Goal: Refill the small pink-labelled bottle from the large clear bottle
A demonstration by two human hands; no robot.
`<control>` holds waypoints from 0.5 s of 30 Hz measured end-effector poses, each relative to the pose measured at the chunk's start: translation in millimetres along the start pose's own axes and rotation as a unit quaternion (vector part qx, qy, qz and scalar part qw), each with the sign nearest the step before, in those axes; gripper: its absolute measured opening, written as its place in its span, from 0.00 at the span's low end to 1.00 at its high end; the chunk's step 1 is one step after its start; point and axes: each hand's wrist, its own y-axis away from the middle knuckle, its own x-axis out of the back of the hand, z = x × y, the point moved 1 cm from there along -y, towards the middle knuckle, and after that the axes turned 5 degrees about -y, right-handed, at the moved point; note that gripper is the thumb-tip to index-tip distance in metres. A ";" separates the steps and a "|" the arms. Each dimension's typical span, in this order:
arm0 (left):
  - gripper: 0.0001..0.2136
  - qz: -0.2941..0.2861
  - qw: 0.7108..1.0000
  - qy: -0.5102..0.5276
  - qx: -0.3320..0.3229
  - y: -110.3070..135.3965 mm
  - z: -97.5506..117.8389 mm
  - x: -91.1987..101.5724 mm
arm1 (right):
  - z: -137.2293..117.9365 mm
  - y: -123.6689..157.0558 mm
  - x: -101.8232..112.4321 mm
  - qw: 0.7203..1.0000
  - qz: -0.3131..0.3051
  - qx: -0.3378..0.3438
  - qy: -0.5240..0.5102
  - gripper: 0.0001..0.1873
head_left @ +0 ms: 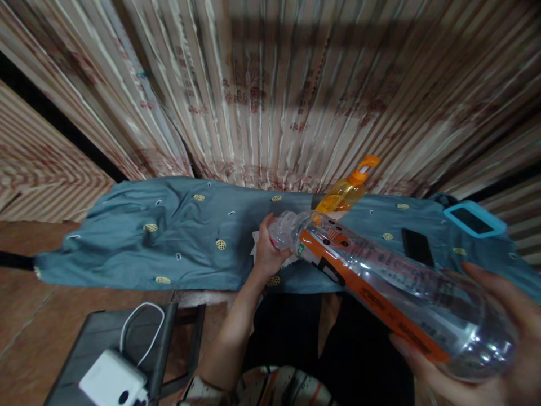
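A large clear plastic bottle (380, 276) with an orange label lies slanted across the view, its narrow end to the left and its rounded base near me on the right. My right hand (502, 332) is closed around the base end. At the narrow end, my left hand (268, 251) grips a small clear plastic piece (284, 230); whether it is a separate cup or part of the bottle I cannot tell. Under that hand a white paper (255, 243) shows in part. Just behind the bottle's narrow end stands an orange pump bottle (342, 194) with yellow liquid.
A blue-green patterned cloth (186, 242) covers the long table. On its right lie a black phone (417, 247) and a light-blue framed device (475, 219). A striped curtain (270, 96) hangs behind. At lower left, a grey stool (91, 332) bears a white charger (112, 378) with a cable.
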 end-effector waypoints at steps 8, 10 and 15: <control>0.50 -0.009 1.000 -0.003 0.005 -0.2 0.5 0.9 | -1.0 1.6 -2.9 1.000 0.003 -0.001 -0.007 0.61; 0.50 -0.007 1.000 -0.003 0.007 -0.1 0.2 0.6 | -6.4 0.2 -3.2 1.000 0.010 0.021 0.013 0.61; 0.51 -0.003 1.000 0.002 0.007 -0.4 -1.9 -0.6 | -15.4 -1.5 -2.9 0.999 0.016 0.046 0.019 0.61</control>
